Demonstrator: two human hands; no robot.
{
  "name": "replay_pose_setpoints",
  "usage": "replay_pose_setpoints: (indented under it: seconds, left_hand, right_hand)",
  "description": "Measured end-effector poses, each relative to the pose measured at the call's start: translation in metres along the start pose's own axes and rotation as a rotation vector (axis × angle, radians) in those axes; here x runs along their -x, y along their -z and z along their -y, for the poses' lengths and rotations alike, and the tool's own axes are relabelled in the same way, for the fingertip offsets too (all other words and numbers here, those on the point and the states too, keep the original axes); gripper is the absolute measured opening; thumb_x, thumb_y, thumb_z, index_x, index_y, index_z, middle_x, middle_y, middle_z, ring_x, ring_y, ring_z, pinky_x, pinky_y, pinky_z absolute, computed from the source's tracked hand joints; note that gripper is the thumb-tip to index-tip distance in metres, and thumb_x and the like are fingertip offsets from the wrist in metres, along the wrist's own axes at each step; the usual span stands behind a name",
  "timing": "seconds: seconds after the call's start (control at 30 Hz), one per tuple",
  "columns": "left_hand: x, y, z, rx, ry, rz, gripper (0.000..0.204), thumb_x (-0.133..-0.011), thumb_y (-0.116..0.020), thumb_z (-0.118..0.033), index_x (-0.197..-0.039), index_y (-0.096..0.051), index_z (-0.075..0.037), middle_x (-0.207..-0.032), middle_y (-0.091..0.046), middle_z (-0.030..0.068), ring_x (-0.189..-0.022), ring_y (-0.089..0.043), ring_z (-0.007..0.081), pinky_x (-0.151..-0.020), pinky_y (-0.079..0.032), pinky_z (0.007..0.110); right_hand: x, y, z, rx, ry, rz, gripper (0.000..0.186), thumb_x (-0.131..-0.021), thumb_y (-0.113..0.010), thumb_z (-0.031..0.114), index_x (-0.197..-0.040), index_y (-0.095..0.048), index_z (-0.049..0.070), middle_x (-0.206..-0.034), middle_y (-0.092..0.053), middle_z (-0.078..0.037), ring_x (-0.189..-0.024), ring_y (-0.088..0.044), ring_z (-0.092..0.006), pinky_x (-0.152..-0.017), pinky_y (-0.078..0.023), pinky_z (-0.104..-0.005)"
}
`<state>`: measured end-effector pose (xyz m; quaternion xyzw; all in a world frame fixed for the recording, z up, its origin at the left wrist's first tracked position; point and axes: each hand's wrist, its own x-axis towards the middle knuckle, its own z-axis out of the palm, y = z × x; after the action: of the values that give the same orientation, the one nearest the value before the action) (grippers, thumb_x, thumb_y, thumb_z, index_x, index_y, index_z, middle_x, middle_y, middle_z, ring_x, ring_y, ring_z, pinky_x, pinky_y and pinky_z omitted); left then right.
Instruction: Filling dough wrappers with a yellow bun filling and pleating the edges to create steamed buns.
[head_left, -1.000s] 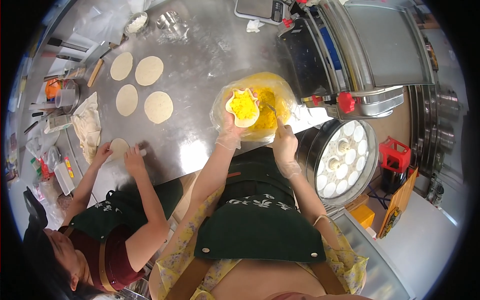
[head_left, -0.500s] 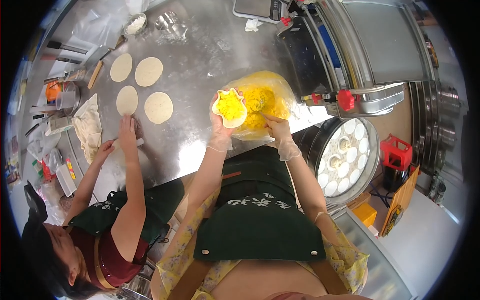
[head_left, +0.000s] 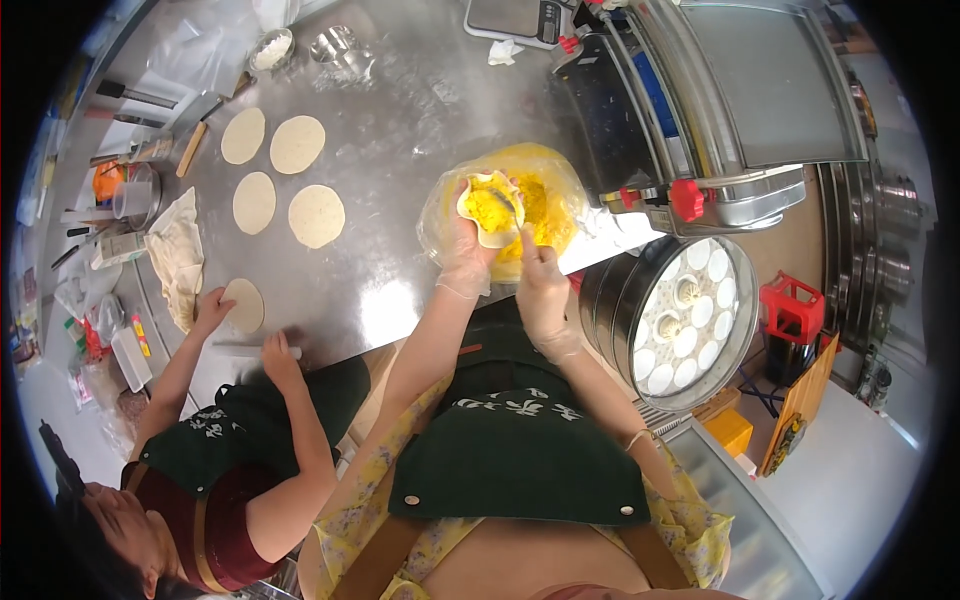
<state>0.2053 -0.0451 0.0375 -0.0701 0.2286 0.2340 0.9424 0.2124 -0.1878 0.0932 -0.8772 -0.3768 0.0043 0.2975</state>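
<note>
My left hand [head_left: 468,260], in a clear plastic glove, cups a round dough wrapper [head_left: 494,239] heaped with crumbly yellow filling [head_left: 486,210]. Closed around a thin spatula [head_left: 511,208], my gloved right hand [head_left: 543,295] presses its blade onto that filling. Most of the spatula's handle is hidden in the fist. Just behind and beneath both hands lies a clear plastic bag [head_left: 568,190] with more yellow filling [head_left: 538,205] inside.
A co-worker at left touches a flat dough round [head_left: 243,306] and holds a rolling pin [head_left: 255,351]. Several dough rounds [head_left: 317,216] lie on the steel table. At right stand a steamer [head_left: 660,378] with white buns and a machine with red knobs [head_left: 687,200].
My left hand has carried the filled wrapper right, over the bag. My right hand has come out of the filling and brought the spatula onto the wrapper. The co-worker's hands have parted.
</note>
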Motion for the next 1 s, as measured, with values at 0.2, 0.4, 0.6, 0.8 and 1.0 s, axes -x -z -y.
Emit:
replay_pose_setpoints:
  seconds: [0.2,0.4,0.6,0.8,1.0]
  left_hand:
    - [-0.007,0.007,0.007,0.02,-0.02,0.019,0.035,-0.098,-0.052,-0.035,-0.113,-0.061,-0.004,-0.116,-0.064,0.0158,-0.109,-0.061,0.0343,-0.094,-0.052,0.049]
    - [-0.006,0.02,-0.004,0.023,-0.011,0.069,0.035,-0.096,-0.054,-0.035,-0.113,-0.063,-0.006,-0.118,-0.064,0.015,-0.109,-0.061,0.0332,-0.093,-0.052,0.048]
    - [0.004,0.012,-0.012,0.041,0.017,0.091,0.034,-0.097,-0.052,-0.035,-0.112,-0.063,-0.007,-0.118,-0.064,0.015,-0.111,-0.06,0.033,-0.095,-0.051,0.049]
    - [0.014,-0.005,-0.019,-0.004,0.0,0.061,0.034,-0.098,-0.049,-0.035,-0.112,-0.062,-0.007,-0.119,-0.063,0.0153,-0.11,-0.059,0.0327,-0.095,-0.05,0.049]
    - [0.021,-0.024,-0.013,0.039,0.053,0.196,0.033,-0.098,-0.05,-0.034,-0.112,-0.062,-0.007,-0.117,-0.062,0.0142,-0.11,-0.059,0.0317,-0.098,-0.049,0.047]
  right_hand:
    - [0.01,-0.022,-0.01,0.102,0.107,-0.008,0.057,-0.079,-0.059,-0.003,-0.135,-0.057,0.006,-0.086,-0.058,-0.01,-0.061,-0.062,-0.0254,-0.053,-0.053,-0.0365]
    - [-0.005,0.002,-0.007,-0.224,-0.025,-0.07,0.055,-0.081,-0.056,-0.008,-0.134,-0.057,0.006,-0.081,-0.057,-0.013,-0.063,-0.062,-0.0269,-0.059,-0.053,-0.0351]
    - [0.002,-0.016,-0.047,0.189,-0.218,0.157,0.044,-0.087,-0.059,0.006,-0.131,-0.056,0.004,-0.094,-0.062,-0.016,-0.08,-0.067,-0.0324,-0.061,-0.053,-0.0409]
    - [-0.024,-0.015,-0.023,0.025,0.132,-0.126,0.045,-0.081,-0.064,-0.005,-0.123,-0.052,0.0,-0.101,-0.062,-0.02,-0.094,-0.063,-0.0335,-0.076,-0.054,-0.0402]
    - [-0.017,-0.024,-0.013,-0.573,-0.128,-0.084,0.037,-0.076,-0.066,-0.013,-0.107,-0.057,0.004,-0.101,-0.064,-0.013,-0.091,-0.062,-0.0325,-0.081,-0.051,-0.0377]
